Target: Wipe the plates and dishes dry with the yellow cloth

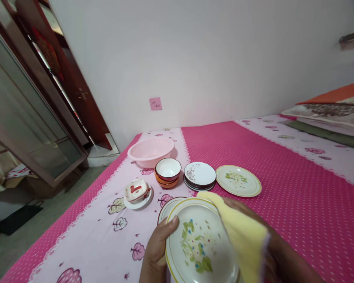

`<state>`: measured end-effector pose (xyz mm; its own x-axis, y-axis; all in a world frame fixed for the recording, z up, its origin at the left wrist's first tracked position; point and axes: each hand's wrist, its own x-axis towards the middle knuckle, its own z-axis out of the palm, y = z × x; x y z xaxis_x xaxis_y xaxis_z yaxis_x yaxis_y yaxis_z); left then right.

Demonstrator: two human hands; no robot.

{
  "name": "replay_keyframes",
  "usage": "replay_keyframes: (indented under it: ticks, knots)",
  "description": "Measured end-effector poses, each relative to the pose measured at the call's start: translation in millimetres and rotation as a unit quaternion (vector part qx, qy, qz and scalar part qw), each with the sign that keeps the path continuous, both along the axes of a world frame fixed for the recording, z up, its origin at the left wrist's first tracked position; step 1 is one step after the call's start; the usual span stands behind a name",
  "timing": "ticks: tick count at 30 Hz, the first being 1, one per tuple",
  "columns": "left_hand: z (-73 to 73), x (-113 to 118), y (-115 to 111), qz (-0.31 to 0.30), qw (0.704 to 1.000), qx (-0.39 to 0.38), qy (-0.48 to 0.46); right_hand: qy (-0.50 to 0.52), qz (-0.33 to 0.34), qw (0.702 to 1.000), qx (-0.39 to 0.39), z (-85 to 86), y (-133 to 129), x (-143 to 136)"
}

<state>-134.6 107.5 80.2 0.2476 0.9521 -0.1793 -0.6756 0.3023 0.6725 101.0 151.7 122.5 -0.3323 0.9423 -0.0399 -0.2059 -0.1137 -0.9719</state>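
Note:
My left hand (161, 243) grips the left rim of a floral plate (199, 245), thumb on its face. The plate is white with a yellow rim and green and blue flowers, tilted up toward me. My right hand (244, 212) has a yellow cloth (240, 230) against the plate's upper right edge; the cloth hides most of its fingers. Behind the held plate, partly covered, lies a plate with a dark red rim (168, 209). Farther right rests another yellow-rimmed floral plate (238, 181).
A pink basin (151, 151) stands near the wall. In front are stacked bowls (168, 173), a stack of dark-rimmed white plates (200, 175), and a square dish (135, 189) on a small white plate (147, 199). Folded bedding (336, 108) lies right on the pink bedspread (297, 192).

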Motion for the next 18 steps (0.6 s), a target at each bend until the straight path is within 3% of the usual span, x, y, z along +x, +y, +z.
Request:
replay_keyframes:
  ticks: [2, 11, 18]
  knots:
    - [2.4, -1.2, 1.0, 0.012, 1.000, -0.005, 0.007, 0.027, 0.028, 0.998, -0.052, 2.7, -8.2, -0.8]
    - [3.1, 0.8, 6.4, 0.054, 0.998, -0.008, 0.011, 0.073, 0.029, 0.993, -0.091, -6.9, -10.0, -13.6]
    - [6.9, 4.4, 11.1, 0.217, 0.974, -0.056, 0.006, 0.087, -0.053, 0.988, -0.115, -11.0, -17.2, -35.8]
